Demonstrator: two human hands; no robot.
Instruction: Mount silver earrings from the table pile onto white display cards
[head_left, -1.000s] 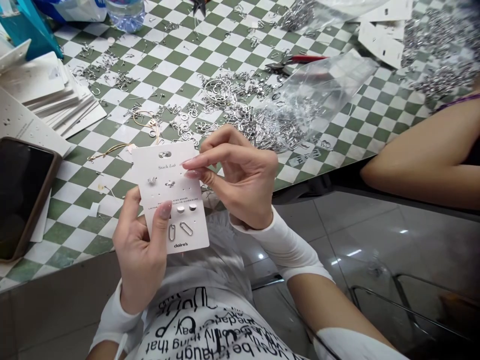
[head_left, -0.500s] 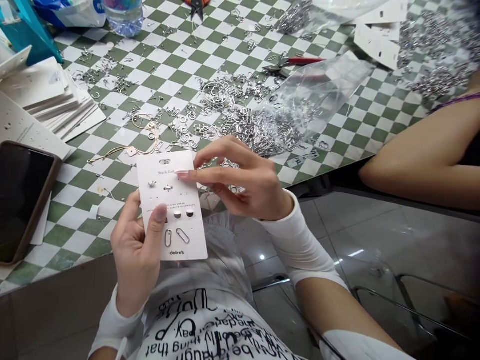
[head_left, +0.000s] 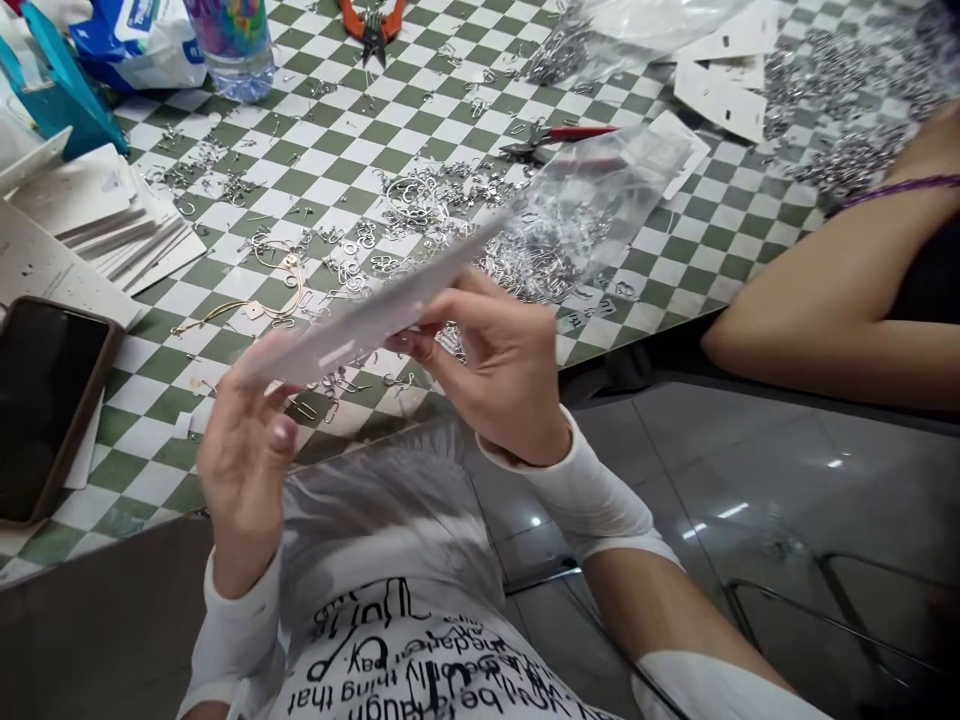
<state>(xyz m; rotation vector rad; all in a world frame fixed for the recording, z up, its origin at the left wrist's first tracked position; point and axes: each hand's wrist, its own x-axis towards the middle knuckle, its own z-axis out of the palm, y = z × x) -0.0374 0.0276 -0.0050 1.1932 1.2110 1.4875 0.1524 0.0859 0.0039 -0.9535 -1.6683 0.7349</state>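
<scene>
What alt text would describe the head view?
A tilted white display card is held between the left hand and right hand, above a checkered table strewn with metal jewelry parts; a smartphone lies left, red-handled pliers beyond.

Green-and-white checkered tabletop [head_left: 675, 262], glossy grey tiled floor [head_left: 686, 435] with bright light reflections [head_left: 731, 511], metal tubing [head_left: 849, 628] at right.

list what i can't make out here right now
All in the head view:
Print on the card: blurred, the card tilted.
Whether the right hand grips it: contact blurred.
Left part of the phone: cut by left edge.
Bottle top: cut by top edge.
Number of metal pieces: too small, jumbled.
</scene>
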